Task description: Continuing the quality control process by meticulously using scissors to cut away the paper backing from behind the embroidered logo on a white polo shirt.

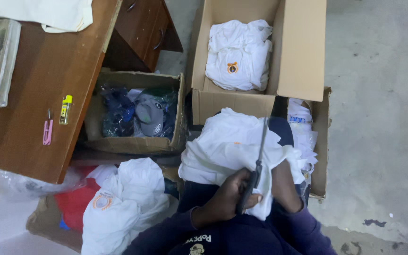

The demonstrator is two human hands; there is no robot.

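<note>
Your left hand [225, 196] is clamped on the scissors [256, 165]; your right hand [286, 182] is buried in the white shirt [227, 146] on your lap, its hold hidden. Keep the cloth taut beside the blades.

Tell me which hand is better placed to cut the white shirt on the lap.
Left. The left hand grips the scissors, whose blades lie across the white shirt. The right forearm reaches under the cloth with its hand hidden, so it probably suits holding the fabric.
</note>
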